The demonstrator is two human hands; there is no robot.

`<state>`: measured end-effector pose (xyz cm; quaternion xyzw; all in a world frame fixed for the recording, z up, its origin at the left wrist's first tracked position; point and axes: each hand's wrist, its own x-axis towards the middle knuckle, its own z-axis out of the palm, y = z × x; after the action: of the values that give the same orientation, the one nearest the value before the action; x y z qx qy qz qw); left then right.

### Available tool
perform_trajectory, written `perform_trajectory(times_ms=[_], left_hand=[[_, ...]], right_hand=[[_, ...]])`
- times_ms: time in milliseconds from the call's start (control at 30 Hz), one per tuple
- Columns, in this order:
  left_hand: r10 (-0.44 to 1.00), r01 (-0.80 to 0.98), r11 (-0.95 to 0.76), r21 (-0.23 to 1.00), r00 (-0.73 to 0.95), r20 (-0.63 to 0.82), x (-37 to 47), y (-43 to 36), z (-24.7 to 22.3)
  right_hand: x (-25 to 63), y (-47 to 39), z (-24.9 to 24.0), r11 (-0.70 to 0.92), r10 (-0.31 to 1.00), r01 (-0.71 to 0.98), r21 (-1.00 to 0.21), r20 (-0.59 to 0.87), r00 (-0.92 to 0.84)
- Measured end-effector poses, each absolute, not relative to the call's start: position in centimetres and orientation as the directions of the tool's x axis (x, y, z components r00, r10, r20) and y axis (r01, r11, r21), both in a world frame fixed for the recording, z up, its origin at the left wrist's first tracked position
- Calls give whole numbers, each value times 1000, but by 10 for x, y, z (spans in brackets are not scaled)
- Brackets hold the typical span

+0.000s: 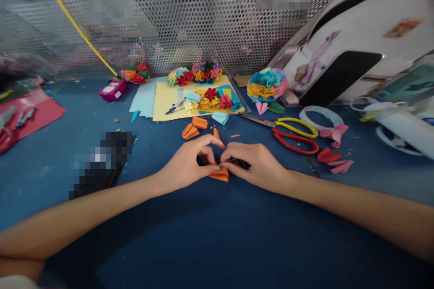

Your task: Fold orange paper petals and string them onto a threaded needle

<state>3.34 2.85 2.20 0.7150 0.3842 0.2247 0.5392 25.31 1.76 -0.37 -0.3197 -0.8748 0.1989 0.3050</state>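
Note:
My left hand (185, 162) and my right hand (259, 165) meet above the blue table (190, 235), thumbs and fingers pinched together at the top of an orange folded paper piece (221, 174). The paper's lower part shows below my fingertips; its upper part is hidden by them. Just beyond my hands lie two loose orange paper pieces (195, 127) and a small orange sliver (216, 133). Farther on, a light-blue folded piece (220, 118) rests near the edge of yellow sheets (166, 99) bearing several coloured pleated pieces (210, 99).
Scissors (294, 133) with yellow and red handles lie right of centre, near a tape roll (322, 117). A black phone (342, 76) leans on a white backpack (369, 22). Pleated paper flowers (267, 85) and a purple box (113, 90) stand by the perforated metal panel (203, 18).

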Motion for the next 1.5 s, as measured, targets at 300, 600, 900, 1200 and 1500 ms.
perform_trajectory(times_ms=[300, 600, 900, 1200, 1500], left_hand=[[747, 309, -57, 949, 644, -165, 29, 37, 20], [738, 208, 72, 975, 647, -192, 29, 41, 15], [772, 192, 72, 979, 611, -176, 35, 33, 15], [718, 256, 15, 967, 670, -189, 29, 42, 22], [665, 230, 51, 972, 718, -205, 29, 43, 25]], right_hand=[[253, 17, -3, 732, 670, 429, -530, 440, -599], [254, 18, -1, 628, 735, 386, -676, 352, -579], [254, 17, -1, 637, 703, 394, -662, 290, -650], [252, 19, 1, 670, 699, 400, -626, 348, -625], [253, 16, 2, 629, 704, 365, -686, 304, -641]])
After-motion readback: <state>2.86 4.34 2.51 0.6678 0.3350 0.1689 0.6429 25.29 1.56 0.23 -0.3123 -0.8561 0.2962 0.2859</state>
